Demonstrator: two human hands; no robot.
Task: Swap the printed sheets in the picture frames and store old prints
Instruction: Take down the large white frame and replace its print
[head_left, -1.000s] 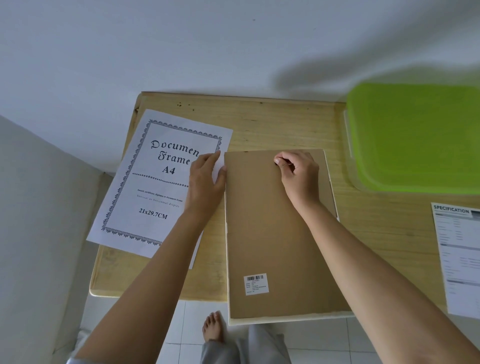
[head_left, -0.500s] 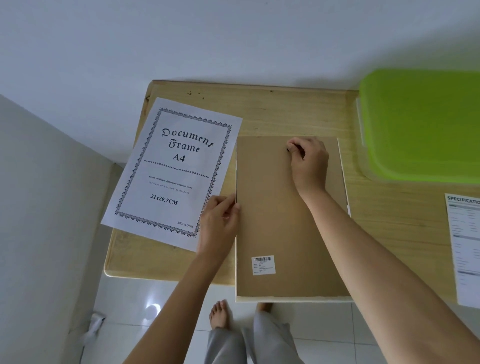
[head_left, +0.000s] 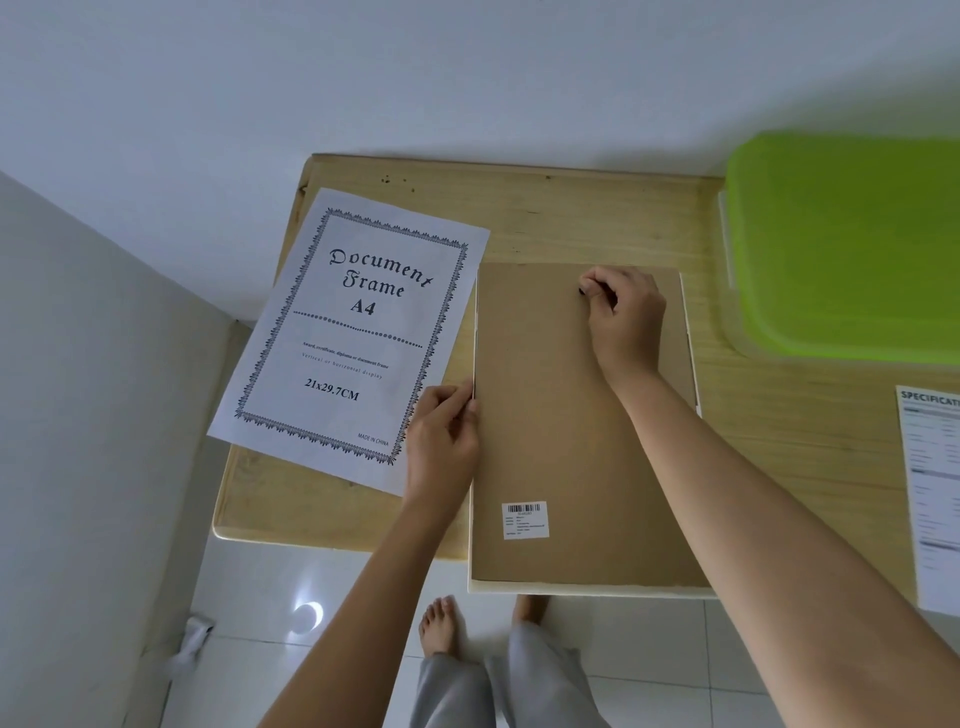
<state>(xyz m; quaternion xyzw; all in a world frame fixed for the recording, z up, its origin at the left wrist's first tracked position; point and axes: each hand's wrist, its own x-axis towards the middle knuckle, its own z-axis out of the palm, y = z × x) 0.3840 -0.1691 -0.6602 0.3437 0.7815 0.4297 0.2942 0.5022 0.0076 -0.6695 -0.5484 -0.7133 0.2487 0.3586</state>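
Observation:
A white picture frame lies face down on the wooden table, its brown backing board (head_left: 561, 426) up, with a barcode label (head_left: 525, 519) near the front. Its front end juts past the table's edge. My left hand (head_left: 442, 441) pinches the frame's left edge about halfway along. My right hand (head_left: 621, 312) rests near the board's far end, its fingers curled on a small dark tab there. A printed "Document Frame A4" sheet (head_left: 348, 332) lies flat to the left of the frame, partly under my left hand.
A clear box with a green lid (head_left: 847, 244) stands at the table's (head_left: 571, 218) far right. A "Specification" sheet (head_left: 935, 493) lies at the right edge. White walls close the back and left. My bare feet stand on the tiled floor below.
My left hand slid down the frame's left edge from its far corner to the middle. My right hand stayed at the far end of the board.

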